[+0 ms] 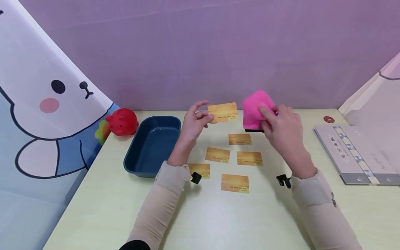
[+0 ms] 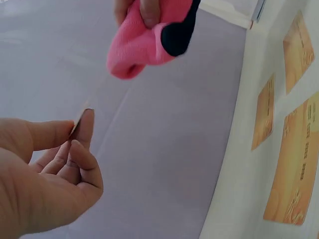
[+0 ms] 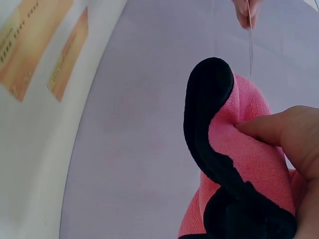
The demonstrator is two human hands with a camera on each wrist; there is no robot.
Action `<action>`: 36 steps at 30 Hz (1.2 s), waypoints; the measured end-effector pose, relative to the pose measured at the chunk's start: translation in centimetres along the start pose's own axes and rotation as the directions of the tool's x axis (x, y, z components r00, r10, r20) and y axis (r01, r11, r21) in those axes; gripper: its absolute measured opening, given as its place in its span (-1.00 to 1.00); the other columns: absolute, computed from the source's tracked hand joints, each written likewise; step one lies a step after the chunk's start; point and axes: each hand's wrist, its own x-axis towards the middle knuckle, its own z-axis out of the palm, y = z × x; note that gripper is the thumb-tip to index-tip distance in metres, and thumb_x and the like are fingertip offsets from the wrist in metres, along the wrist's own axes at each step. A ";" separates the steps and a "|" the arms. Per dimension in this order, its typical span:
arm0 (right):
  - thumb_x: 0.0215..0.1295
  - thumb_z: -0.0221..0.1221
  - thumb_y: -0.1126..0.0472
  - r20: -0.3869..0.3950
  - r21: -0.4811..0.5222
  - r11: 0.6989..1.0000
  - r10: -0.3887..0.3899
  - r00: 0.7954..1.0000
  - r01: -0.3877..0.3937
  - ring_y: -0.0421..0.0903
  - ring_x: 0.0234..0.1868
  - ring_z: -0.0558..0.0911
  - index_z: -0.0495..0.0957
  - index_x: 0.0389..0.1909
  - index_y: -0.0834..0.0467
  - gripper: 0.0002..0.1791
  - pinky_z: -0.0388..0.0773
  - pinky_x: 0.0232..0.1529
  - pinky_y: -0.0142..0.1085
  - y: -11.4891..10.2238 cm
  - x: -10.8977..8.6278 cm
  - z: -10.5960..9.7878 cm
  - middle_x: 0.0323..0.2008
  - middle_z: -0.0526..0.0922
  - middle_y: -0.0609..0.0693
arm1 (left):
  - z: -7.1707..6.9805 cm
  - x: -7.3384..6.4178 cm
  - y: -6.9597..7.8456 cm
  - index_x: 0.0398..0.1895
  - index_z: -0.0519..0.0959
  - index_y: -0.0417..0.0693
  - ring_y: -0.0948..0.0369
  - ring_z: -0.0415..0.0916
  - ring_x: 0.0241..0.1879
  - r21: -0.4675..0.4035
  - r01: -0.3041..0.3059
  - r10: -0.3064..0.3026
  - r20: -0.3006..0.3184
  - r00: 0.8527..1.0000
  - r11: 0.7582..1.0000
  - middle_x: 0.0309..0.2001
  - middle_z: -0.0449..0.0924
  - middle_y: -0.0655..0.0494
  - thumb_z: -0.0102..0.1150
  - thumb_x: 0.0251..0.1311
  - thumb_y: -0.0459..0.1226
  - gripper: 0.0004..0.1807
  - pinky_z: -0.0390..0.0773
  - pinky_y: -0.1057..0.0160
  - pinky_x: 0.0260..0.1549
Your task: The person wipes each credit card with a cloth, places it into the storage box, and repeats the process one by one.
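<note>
Left hand (image 1: 194, 121): thumb and fingers close in a pinch on the left end of one gold bank card (image 1: 224, 113).
Raised gold bank card: above the desk (image 1: 193, 222), between the hands, nearer the left; long axis runs left to right, right end tipped slightly up.
Loose bank cards (image 1: 235, 183): five lie flat on the desk, below the raised one.
Card-to-cloth gap: narrow in the head view; the free right end points at the pink cloth (image 1: 253, 108), not touching.
Pink cloth: bunched, black-edged, just right of the raised card.
Right hand (image 1: 285, 132): fingers grip the cloth's right side.
</note>
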 end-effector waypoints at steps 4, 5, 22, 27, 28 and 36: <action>0.26 0.24 0.29 -0.035 0.011 1.000 0.009 0.999 -0.008 0.32 -0.35 0.50 0.67 0.07 0.12 -0.66 0.43 -0.43 0.15 0.5 0.2 -0.5 -0.26 0.59 0.40 | -0.2 0.1 -0.1 0.18 0.60 -0.10 0.30 0.55 -0.29 0.027 -0.062 0.061 0.016 0.998 0.998 -0.18 0.66 0.13 0.19 0.36 -0.36 -0.66 0.55 0.32 -0.25; 0.26 0.23 0.29 -0.045 0.015 1.000 0.014 0.999 -0.013 0.32 -0.35 0.49 0.67 0.07 0.12 -0.65 0.42 -0.42 0.15 0.6 0.2 -0.6 -0.26 0.59 0.40 | -0.3 0.1 -0.2 0.18 0.60 -0.12 0.29 0.54 -0.25 0.034 -0.072 0.071 0.035 0.997 0.997 -0.10 0.65 0.08 0.18 0.38 -0.35 -0.67 0.57 0.31 -0.21; 0.28 0.21 0.29 -0.087 0.088 0.992 0.099 0.991 -0.091 0.33 -0.27 0.47 0.65 0.14 0.11 -0.60 0.36 -0.29 0.15 0.6 0.6 -2.5 -0.19 0.56 0.39 | -0.7 0.0 -1.1 -0.12 0.66 -0.13 0.06 0.47 -0.41 0.124 -0.103 0.097 0.057 0.994 0.987 -0.46 0.51 0.14 0.20 0.39 -0.09 -0.72 0.44 0.30 -0.40; 0.27 0.23 0.30 -0.076 0.109 0.990 0.099 0.992 -0.091 0.31 -0.25 0.47 0.64 0.15 0.12 -0.59 0.35 -0.29 0.11 0.5 0.6 -2.5 -0.20 0.55 0.38 | -0.9 0.1 -1.2 -0.25 0.62 -0.15 0.21 0.37 -0.45 0.125 -0.025 0.019 0.053 0.998 0.992 -0.46 0.39 0.19 0.19 0.39 -0.05 -0.68 0.38 0.30 -0.42; 0.27 0.23 0.30 -0.074 0.115 0.989 0.097 0.992 -0.089 0.30 -0.25 0.47 0.64 0.15 0.13 -0.59 0.35 -0.29 0.10 0.5 0.6 -2.5 -0.20 0.55 0.38 | -0.9 0.2 -1.2 -0.19 0.64 -0.13 0.24 0.45 -0.40 0.113 0.001 -0.007 0.055 0.998 0.994 -0.40 0.45 0.20 0.19 0.40 -0.06 -0.70 0.44 0.31 -0.38; 0.25 0.25 0.30 -0.087 0.132 0.989 0.076 0.993 -0.064 0.30 -0.26 0.48 0.67 0.11 0.13 -0.62 0.36 -0.29 0.10 0.5 0.6 -2.3 -0.23 0.56 0.38 | -0.7 0.5 -1.2 0.30 0.51 -0.05 0.17 0.69 -0.20 0.043 0.021 -0.022 0.025 0.999 0.999 -0.22 0.67 0.11 0.19 0.39 -0.27 -0.58 0.58 0.32 -0.23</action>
